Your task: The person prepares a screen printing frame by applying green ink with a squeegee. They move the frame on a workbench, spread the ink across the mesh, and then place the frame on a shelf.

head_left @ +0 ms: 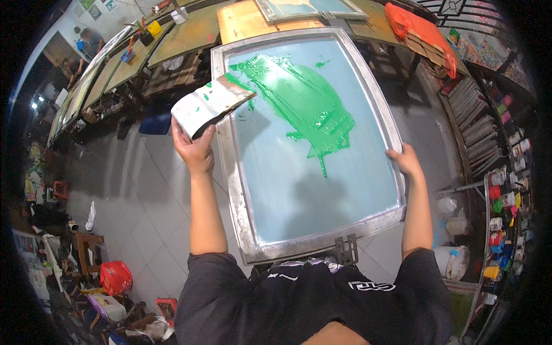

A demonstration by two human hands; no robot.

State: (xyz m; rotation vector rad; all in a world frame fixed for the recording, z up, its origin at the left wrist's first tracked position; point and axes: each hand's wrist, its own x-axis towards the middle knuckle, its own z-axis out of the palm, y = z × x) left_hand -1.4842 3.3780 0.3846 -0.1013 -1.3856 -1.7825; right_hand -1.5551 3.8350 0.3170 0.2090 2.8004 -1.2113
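My left hand grips a wide white scraper spotted with green, its tilted far edge smeared with green over the screen's left side. My right hand is closed on the right rail of a large aluminium-framed screen with a pale blue face. A thick, uneven patch of bright green paste covers much of its upper middle, with a drip running downward. My shadow falls on the lower part. A dark metal fitting sits at the near rail, close to my body.
Long worktables curve along the back, holding another screen and an orange plastic-covered stack. A rack of screens and shelves of coloured containers stand at the right. Clutter and a red bag lie lower left. A person is in the far-left background.
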